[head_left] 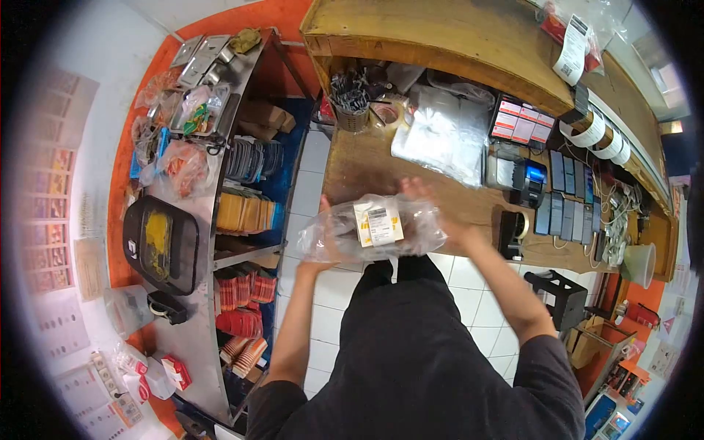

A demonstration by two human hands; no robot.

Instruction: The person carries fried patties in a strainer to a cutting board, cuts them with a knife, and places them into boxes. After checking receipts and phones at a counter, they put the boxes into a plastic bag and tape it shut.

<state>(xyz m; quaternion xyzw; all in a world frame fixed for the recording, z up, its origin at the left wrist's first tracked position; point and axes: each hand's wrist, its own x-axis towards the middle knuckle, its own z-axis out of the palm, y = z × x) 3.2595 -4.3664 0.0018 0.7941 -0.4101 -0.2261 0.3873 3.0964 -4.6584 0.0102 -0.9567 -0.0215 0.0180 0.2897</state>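
Observation:
A clear plastic bag [422, 224] with a package inside is held up at the front edge of the wooden counter. On the package is a white and yellow label [378, 222] with print. My left hand [323, 233] is at the bag's left side, partly seen through the plastic, its fingers pointing up along it. My right hand [433, 205] lies at the bag's upper right, fingers spread and somewhat blurred. The bag rests between the two hands.
The wooden counter [359, 165] holds clear plastic sheets [447, 136], a wire cup [350, 110], a card terminal [529, 182], several phones [568, 176] and a tape dispenser [513, 233]. At left, a steel shelf [187, 334] bears a black tray [161, 246]. A black stool [559, 297] stands at right.

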